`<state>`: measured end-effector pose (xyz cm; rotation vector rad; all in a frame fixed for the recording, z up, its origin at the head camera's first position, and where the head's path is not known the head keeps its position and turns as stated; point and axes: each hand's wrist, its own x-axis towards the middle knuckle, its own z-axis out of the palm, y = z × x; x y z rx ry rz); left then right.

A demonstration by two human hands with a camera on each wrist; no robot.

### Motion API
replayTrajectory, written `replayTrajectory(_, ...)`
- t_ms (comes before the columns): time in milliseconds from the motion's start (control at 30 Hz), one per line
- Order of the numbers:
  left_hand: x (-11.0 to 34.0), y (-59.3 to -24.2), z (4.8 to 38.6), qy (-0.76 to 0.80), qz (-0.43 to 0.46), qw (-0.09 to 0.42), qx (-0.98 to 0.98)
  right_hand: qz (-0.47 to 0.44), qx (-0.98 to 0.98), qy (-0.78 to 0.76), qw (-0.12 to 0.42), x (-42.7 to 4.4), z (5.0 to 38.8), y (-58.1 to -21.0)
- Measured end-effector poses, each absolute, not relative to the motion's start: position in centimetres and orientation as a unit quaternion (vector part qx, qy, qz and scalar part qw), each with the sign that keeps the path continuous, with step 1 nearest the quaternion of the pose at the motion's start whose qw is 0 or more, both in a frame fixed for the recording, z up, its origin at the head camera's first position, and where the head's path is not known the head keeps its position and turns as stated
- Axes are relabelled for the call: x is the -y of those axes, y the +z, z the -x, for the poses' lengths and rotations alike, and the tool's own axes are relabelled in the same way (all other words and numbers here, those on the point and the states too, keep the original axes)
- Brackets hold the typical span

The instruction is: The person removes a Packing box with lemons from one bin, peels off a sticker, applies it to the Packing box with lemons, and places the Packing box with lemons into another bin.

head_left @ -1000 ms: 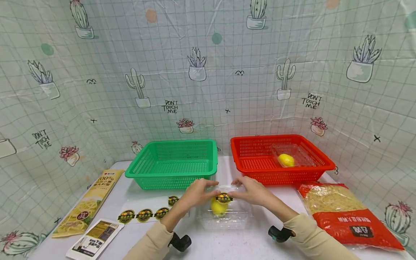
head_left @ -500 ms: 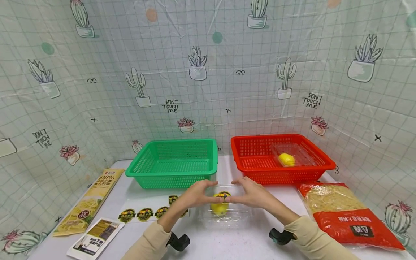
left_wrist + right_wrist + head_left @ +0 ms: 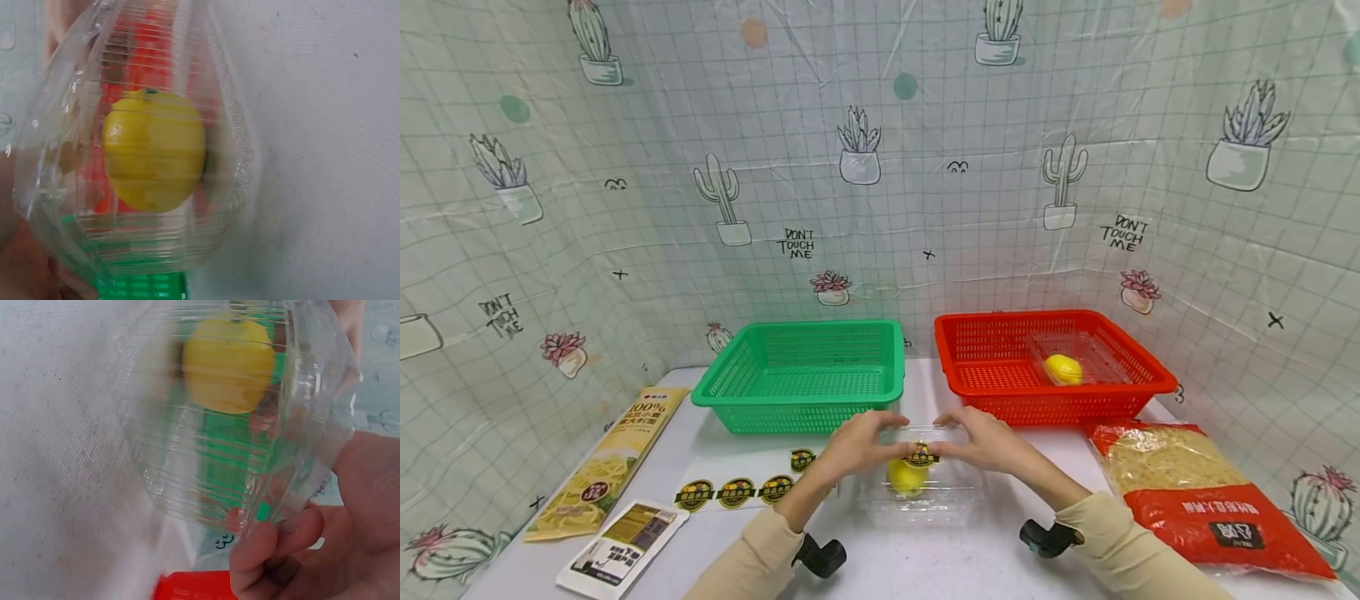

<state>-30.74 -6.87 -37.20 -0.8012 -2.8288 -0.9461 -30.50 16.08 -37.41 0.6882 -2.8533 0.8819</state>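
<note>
Clear plastic sits between your hands: a ribbed, lidded box (image 3: 951,500) near the middle of the table (image 3: 917,554), with one yellow lemon (image 3: 907,477) visible inside. A dark fruit sticker (image 3: 921,454) is on top, and the thumbs of your left hand (image 3: 859,443) and right hand (image 3: 988,442) meet it from either side. Your grip is narrow and holds the box on both sides, thumbs over the lid, fingers bent toward the far edge. The right wrist view shows fingertips (image 3: 253,547) curled at the rim; the left wrist view catches only a corner of the other hand, so you cannot tell exactly where those fingers touch.

Judging from this, you are at the step of pressing the sticker flat onto the lid. The next move seems to call for light, even thumb strokes outward from its middle, as thin plastic may well dent. Your thumbs partly cover the sticker, so check its edges before letting go.

Spare stickers (image 3: 735,492) lie on a backing sheet (image 3: 741,468) beside your left forearm. Beyond the box stand a green basket (image 3: 805,417) and a red basket (image 3: 1037,408); the red one holds another clear box (image 3: 1097,358) with a lemon in it, and no sticker shows there.
</note>
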Motion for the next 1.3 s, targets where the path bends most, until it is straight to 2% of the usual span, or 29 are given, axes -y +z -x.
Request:
replayTrajectory(167,6.2,-37.5,30.8,-0.275,0.234,0.080,0.929,-0.188,0.941,0.276,0.057,-15.3,30.9,-37.4)
replayTrajectory(367,5.5,-37.6,30.8,-0.245,0.205,0.119,0.940,-0.142,0.955,0.254,0.057,-14.6,30.9,-37.1)
replayTrajectory(567,5.6,-37.5,30.5,-0.251,0.208,0.115,0.938,-0.139,0.956,0.250,0.057,-14.6,30.6,-37.0)
replayTrajectory(800,6.9,-37.5,30.1,-0.299,0.264,0.078,0.914,-0.166,0.949,0.261,0.054,-15.3,30.0,-37.3)
replayTrajectory(1000,8.1,-37.3,29.3,-0.308,0.290,0.095,0.901,-0.170,0.949,0.261,0.049,-16.1,29.0,-37.2)
replayTrajectory(1300,9.6,-37.3,28.4,-0.320,0.271,0.104,0.902,-0.172,0.952,0.252,0.025,-17.6,26.6,-36.1)
